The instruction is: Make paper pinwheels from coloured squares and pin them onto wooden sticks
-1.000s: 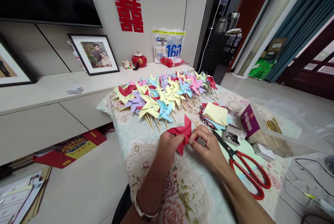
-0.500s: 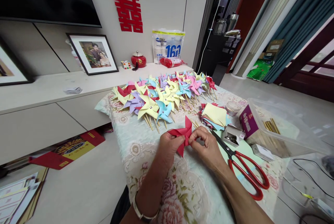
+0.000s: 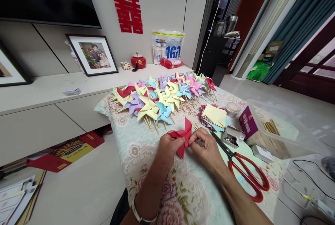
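A heap of finished pinwheels [image 3: 159,97] lies at the far side of the flowered tablecloth [image 3: 136,148]. Nearer, the left hand [image 3: 169,148] pinches the left edge of the red paper pinwheel [image 3: 183,135], thumb on top. The pinwheel is held just above the cloth between both hands. The right hand [image 3: 206,148] pinches its centre with curled fingertips. Red-handled scissors [image 3: 243,169] lie just right of that hand

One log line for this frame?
left hand: grips red pinwheel | right hand: pinches its centre | scissors: lying beside right hand
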The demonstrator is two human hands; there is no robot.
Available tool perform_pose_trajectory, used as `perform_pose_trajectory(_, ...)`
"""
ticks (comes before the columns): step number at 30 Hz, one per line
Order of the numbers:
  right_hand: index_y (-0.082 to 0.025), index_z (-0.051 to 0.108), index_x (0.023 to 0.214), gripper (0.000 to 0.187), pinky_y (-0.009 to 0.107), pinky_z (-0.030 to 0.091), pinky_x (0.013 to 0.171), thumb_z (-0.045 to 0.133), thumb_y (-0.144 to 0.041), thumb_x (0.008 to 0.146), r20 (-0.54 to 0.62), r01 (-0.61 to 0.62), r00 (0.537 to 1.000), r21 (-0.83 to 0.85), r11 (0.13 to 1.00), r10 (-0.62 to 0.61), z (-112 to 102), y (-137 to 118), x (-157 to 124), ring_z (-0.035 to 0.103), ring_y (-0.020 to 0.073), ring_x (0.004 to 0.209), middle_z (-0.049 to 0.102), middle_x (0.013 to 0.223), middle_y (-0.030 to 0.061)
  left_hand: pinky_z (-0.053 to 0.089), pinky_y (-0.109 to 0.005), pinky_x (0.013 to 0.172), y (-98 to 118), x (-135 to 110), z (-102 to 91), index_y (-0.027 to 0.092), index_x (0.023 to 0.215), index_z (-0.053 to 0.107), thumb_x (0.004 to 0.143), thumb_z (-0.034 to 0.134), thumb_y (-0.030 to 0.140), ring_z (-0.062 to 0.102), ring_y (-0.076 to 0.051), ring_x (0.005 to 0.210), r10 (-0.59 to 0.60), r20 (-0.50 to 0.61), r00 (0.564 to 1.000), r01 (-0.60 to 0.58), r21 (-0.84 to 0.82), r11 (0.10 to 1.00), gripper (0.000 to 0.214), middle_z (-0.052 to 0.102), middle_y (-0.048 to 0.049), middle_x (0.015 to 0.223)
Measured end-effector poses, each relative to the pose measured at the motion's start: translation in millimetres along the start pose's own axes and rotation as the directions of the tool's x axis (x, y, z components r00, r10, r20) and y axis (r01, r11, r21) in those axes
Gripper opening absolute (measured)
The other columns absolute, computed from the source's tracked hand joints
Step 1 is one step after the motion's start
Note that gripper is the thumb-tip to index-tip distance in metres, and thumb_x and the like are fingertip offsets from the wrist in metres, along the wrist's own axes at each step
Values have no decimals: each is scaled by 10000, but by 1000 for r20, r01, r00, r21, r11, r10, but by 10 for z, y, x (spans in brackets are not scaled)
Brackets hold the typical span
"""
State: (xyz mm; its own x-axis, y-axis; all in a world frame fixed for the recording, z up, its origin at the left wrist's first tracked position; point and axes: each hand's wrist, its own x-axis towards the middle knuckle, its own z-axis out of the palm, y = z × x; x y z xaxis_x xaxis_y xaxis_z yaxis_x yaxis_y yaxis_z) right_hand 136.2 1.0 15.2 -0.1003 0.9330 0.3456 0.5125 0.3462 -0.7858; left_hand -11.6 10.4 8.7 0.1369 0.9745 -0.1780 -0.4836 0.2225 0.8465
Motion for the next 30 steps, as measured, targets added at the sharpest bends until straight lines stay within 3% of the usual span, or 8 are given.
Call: perform_pose_trajectory(30, -210, 616, 659, 144, 329, 408, 703, 560, -152, 778, 49, -28, 998, -26, 999, 29, -19, -67, -5, 551, 201, 759, 591, 749, 21, 348, -211, 495, -62, 35, -9, 137, 621, 708, 577, 761, 215, 497, -87, 471, 4, -33, 999, -1, 77, 997, 104, 641, 1, 520)
